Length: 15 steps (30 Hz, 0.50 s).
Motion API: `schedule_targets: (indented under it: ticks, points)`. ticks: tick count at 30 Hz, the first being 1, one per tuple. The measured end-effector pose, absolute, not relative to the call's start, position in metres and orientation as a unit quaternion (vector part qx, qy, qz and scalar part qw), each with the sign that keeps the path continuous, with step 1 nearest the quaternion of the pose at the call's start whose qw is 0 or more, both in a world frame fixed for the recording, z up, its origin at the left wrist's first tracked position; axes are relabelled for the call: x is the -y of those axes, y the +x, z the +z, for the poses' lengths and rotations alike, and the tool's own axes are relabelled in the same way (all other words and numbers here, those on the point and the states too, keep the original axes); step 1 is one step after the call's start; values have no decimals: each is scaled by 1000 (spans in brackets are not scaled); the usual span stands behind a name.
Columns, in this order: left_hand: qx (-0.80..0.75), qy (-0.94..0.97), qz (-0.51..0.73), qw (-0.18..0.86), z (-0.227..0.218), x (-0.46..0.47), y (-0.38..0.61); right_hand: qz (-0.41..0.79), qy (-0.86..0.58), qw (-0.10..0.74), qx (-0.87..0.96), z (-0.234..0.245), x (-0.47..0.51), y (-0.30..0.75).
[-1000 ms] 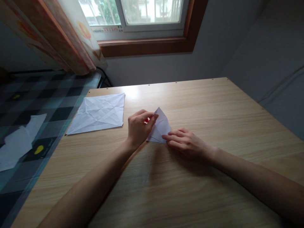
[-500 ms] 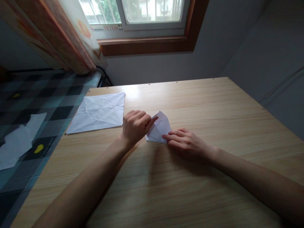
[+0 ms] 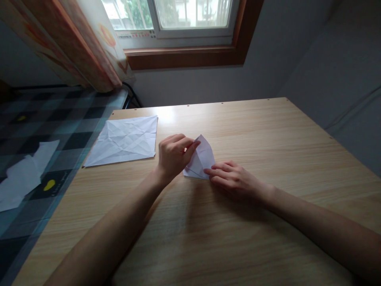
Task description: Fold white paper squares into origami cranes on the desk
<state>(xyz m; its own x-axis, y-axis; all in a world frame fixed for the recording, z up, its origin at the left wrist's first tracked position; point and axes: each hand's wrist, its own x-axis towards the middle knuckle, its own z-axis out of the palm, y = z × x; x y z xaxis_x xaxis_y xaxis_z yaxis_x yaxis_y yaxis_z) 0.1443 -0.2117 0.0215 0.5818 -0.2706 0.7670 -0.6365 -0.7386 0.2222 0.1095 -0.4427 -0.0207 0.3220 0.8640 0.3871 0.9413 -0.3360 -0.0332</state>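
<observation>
A small folded white paper [image 3: 203,159] lies on the wooden table [image 3: 253,131] near its middle. My left hand [image 3: 172,157] is curled, with thumb and fingers pinching the paper's raised upper flap from the left. My right hand [image 3: 233,178] lies flat on the table with its fingers stretched out, the fingertips pressing down the paper's lower right corner. A flat creased white sheet [image 3: 123,140] rests on the table to the left of my left hand, untouched.
A bed with a dark checked cover [image 3: 38,135] adjoins the table's left edge, with white paper [image 3: 24,174] lying on it. An orange curtain [image 3: 89,43] and a window [image 3: 178,18] stand behind. A grey wall runs along the right.
My left hand dipped with the flap half a second ago, then lifted it back up, so the paper's tip stands higher now. My right hand has stayed in place.
</observation>
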Motion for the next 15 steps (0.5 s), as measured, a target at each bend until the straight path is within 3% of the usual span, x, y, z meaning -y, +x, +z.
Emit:
schedule_targets:
  ticks: [4,8,15]
  points:
    - [262,851,391,231,15,212,142,-152,-802,131,563,-21,442,110]
    - [281,844,433,148,7,212,142,-155,-802,129,563,-21,442,109]
    - [303,860,405,64,2,202,144,-139,-811,118,556,-19,444,108]
